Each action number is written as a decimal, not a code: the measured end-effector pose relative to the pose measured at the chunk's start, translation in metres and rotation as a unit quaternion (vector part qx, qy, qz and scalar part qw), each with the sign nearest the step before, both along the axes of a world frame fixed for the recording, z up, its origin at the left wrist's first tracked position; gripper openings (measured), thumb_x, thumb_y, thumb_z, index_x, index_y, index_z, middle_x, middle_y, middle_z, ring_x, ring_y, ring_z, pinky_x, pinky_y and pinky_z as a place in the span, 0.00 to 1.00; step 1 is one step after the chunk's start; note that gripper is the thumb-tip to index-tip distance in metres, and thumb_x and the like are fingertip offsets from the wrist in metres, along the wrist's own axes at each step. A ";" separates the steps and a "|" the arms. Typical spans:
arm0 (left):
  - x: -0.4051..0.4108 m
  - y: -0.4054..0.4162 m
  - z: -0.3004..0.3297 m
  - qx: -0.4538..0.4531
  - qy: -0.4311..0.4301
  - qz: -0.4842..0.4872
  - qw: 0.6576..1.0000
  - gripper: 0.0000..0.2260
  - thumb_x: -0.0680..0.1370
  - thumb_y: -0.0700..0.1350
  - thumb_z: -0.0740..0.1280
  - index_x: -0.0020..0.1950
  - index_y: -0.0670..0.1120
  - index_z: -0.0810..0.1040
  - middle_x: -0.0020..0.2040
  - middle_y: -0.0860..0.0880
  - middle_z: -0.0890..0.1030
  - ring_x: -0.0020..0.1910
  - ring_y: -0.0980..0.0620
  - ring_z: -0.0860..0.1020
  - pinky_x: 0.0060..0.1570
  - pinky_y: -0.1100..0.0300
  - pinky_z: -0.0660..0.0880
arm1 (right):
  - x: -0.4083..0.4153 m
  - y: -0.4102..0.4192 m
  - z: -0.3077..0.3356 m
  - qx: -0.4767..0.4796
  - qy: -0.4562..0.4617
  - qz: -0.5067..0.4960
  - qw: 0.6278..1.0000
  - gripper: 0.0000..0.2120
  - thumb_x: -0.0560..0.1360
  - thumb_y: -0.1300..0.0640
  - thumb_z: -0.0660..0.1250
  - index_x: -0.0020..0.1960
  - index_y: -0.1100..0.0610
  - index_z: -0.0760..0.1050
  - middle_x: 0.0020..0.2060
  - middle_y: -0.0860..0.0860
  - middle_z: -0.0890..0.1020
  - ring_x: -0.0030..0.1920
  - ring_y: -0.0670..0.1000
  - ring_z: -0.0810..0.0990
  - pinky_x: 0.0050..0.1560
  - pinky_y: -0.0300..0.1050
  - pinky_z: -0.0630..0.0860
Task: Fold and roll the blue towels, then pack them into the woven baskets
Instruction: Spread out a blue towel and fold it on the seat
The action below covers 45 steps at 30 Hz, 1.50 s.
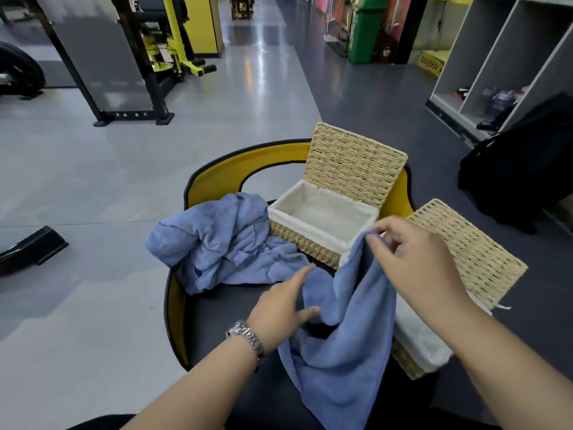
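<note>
Two woven baskets sit on a black seat with a yellow rim [248, 164]. The far basket [305, 243] stands with its lid [353, 164] raised upright behind it; its white fabric lining is bare, with nothing visible inside. The near basket [412, 363], at the right edge of the seat, also shows a white lining, though most of its interior is hidden by the right forearm and by the towel, so its contents cannot be judged; its woven lid [468, 252] tilts back to the right. A crumpled heap of blue towels [217, 243] lies on the seat just left of the far basket, touching its front wall. A single blue towel [344, 336] hangs in front of the person, draping down over the near part of the seat. The right hand [415, 259] pinches its top corner between thumb and fingers, lifted above the near basket's edge. The left hand [282, 308], with a metal watch [246, 336] on its wrist, is spread loose with fingers extended against the towel's left fold, touching but not clenching it. Around the seat stretches a glossy grey floor [93, 181], with yellow-and-black gym equipment [167, 48] at the back left, grey open shelving [496, 63] at the right, and a black bag [524, 169] beneath it.
</note>
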<state>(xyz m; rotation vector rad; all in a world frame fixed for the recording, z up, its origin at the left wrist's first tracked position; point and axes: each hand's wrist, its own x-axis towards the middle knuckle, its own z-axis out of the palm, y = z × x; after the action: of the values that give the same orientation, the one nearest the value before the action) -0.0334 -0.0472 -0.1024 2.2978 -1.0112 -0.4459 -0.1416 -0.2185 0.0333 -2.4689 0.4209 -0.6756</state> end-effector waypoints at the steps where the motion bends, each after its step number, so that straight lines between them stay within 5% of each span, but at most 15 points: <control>1: -0.002 -0.003 -0.002 0.010 -0.089 -0.008 0.996 0.27 0.74 0.56 0.67 0.71 0.61 0.61 0.64 0.55 0.74 0.62 0.50 0.72 0.60 0.53 0.70 | 0.000 -0.004 -0.005 -0.022 0.016 -0.002 1.000 0.04 0.75 0.55 0.68 0.41 0.49 0.76 0.26 0.48 0.73 0.30 0.48 0.73 0.36 0.43 0.64; 3: -0.004 -0.011 -0.003 0.008 -0.140 -0.025 0.990 0.26 0.72 0.57 0.69 0.68 0.61 0.66 0.65 0.56 0.71 0.59 0.50 0.70 0.60 0.54 0.69 | -0.003 -0.009 -0.011 -0.022 0.022 -0.004 1.000 0.05 0.75 0.55 0.68 0.41 0.49 0.76 0.26 0.47 0.72 0.31 0.48 0.72 0.40 0.42 0.63; 6: -0.012 -0.021 -0.003 0.069 -0.111 -0.054 0.990 0.34 0.69 0.57 0.71 0.72 0.60 0.60 0.66 0.57 0.71 0.57 0.48 0.70 0.56 0.55 0.67 | -0.006 -0.014 -0.010 0.017 -0.011 -0.004 1.000 0.04 0.75 0.55 0.68 0.41 0.51 0.78 0.25 0.49 0.72 0.31 0.49 0.72 0.34 0.39 0.64; 11: -0.013 -0.030 -0.007 0.094 -0.146 -0.041 0.984 0.08 0.77 0.52 0.63 0.53 0.55 0.78 0.54 0.52 0.77 0.51 0.47 0.72 0.48 0.57 0.68 | -0.013 -0.020 -0.005 0.053 -0.044 -0.004 0.998 0.05 0.75 0.54 0.67 0.41 0.52 0.77 0.23 0.51 0.69 0.27 0.48 0.68 0.28 0.39 0.63; 14: -0.007 -0.032 -0.005 0.033 -0.082 -0.081 0.993 0.10 0.75 0.44 0.65 0.56 0.50 0.75 0.52 0.51 0.76 0.50 0.48 0.73 0.42 0.59 0.66 | -0.014 -0.032 -0.010 0.063 -0.039 -0.032 0.997 0.06 0.76 0.54 0.66 0.41 0.54 0.76 0.23 0.55 0.69 0.26 0.50 0.66 0.30 0.48 0.65; 17: -0.013 -0.035 -0.012 0.090 -0.127 -0.102 0.983 0.18 0.72 0.43 0.66 0.60 0.49 0.68 0.52 0.52 0.78 0.49 0.46 0.73 0.39 0.57 0.66 | -0.016 -0.044 -0.013 0.060 -0.037 -0.056 0.996 0.06 0.77 0.54 0.65 0.42 0.54 0.77 0.23 0.57 0.70 0.26 0.53 0.67 0.29 0.49 0.66; 21: -0.010 -0.043 -0.011 0.147 -0.155 -0.053 0.975 0.08 0.76 0.46 0.61 0.53 0.51 0.75 0.46 0.48 0.81 0.45 0.45 0.78 0.39 0.56 0.71 | -0.021 -0.056 -0.015 0.047 -0.036 -0.077 0.995 0.05 0.76 0.55 0.66 0.42 0.52 0.77 0.22 0.52 0.69 0.26 0.50 0.67 0.30 0.47 0.67; 24: 0.006 -0.057 0.017 -0.039 -0.062 0.090 0.993 0.04 0.77 0.42 0.62 0.50 0.47 0.74 0.43 0.47 0.81 0.40 0.49 0.78 0.36 0.59 0.71 | -0.025 -0.070 -0.014 0.039 -0.027 -0.115 0.992 0.05 0.76 0.55 0.66 0.41 0.51 0.77 0.22 0.52 0.70 0.26 0.51 0.68 0.30 0.47 0.68; 27: 0.022 -0.061 0.039 -0.292 0.003 0.161 0.943 0.16 0.76 0.43 0.68 0.61 0.54 0.68 0.60 0.53 0.74 0.58 0.60 0.73 0.52 0.69 0.71 | -0.031 -0.088 -0.020 0.031 -0.003 -0.172 0.985 0.05 0.76 0.55 0.65 0.41 0.53 0.75 0.26 0.57 0.75 0.31 0.58 0.73 0.32 0.49 0.71; 30: 0.027 -0.055 0.012 -0.168 -0.071 0.172 0.968 0.14 0.74 0.38 0.65 0.57 0.50 0.71 0.59 0.49 0.73 0.59 0.52 0.73 0.53 0.59 0.74 | -0.034 -0.105 -0.033 0.033 0.057 -0.194 0.979 0.05 0.76 0.55 0.64 0.42 0.55 0.74 0.28 0.56 0.76 0.32 0.58 0.74 0.32 0.48 0.71; 33: 0.008 -0.055 -0.024 0.037 0.081 0.094 0.992 0.05 0.74 0.39 0.63 0.46 0.46 0.76 0.46 0.48 0.82 0.48 0.47 0.79 0.48 0.54 0.76 | -0.033 -0.113 -0.045 0.046 0.111 -0.194 0.974 0.02 0.76 0.57 0.65 0.47 0.55 0.72 0.28 0.54 0.76 0.32 0.55 0.74 0.31 0.46 0.67; 35: -0.006 -0.059 -0.036 0.071 0.160 0.061 0.983 0.01 0.75 0.41 0.64 0.45 0.45 0.75 0.40 0.50 0.80 0.43 0.49 0.78 0.44 0.57 0.74 | -0.033 -0.113 -0.048 0.064 0.136 -0.186 0.971 0.05 0.75 0.59 0.64 0.50 0.55 0.70 0.32 0.54 0.78 0.34 0.55 0.75 0.34 0.47 0.70; 38: -0.016 -0.071 -0.037 0.052 0.165 0.083 0.981 0.08 0.74 0.49 0.69 0.42 0.47 0.72 0.35 0.53 0.76 0.36 0.54 0.75 0.39 0.60 0.71 | -0.034 -0.111 -0.047 0.050 0.167 -0.163 0.971 0.06 0.73 0.62 0.62 0.43 0.52 0.71 0.34 0.52 0.79 0.35 0.55 0.76 0.36 0.50 0.73; 41: -0.028 -0.084 -0.037 0.005 0.265 0.097 0.959 0.17 0.70 0.53 0.74 0.44 0.48 0.68 0.39 0.52 0.76 0.38 0.56 0.74 0.39 0.63 0.71 | -0.037 -0.111 -0.045 0.033 0.187 -0.146 0.971 0.12 0.72 0.65 0.62 0.37 0.50 0.77 0.33 0.47 0.79 0.30 0.47 0.72 0.30 0.42 0.67; 45: -0.040 -0.093 -0.044 -0.107 0.393 0.140 0.902 0.19 0.65 0.50 0.77 0.43 0.43 0.69 0.42 0.45 0.79 0.39 0.54 0.76 0.42 0.57 0.76 | -0.038 -0.111 -0.044 0.074 0.183 -0.122 0.973 0.13 0.72 0.65 0.64 0.48 0.50 0.80 0.44 0.45 0.81 0.30 0.39 0.70 0.31 0.34 0.64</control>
<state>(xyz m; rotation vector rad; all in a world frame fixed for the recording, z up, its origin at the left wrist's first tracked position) -0.0732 -0.1406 -0.1461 1.7535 -0.2990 -0.9760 -0.1794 -0.3290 -0.0103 -2.4176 0.8932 -0.2612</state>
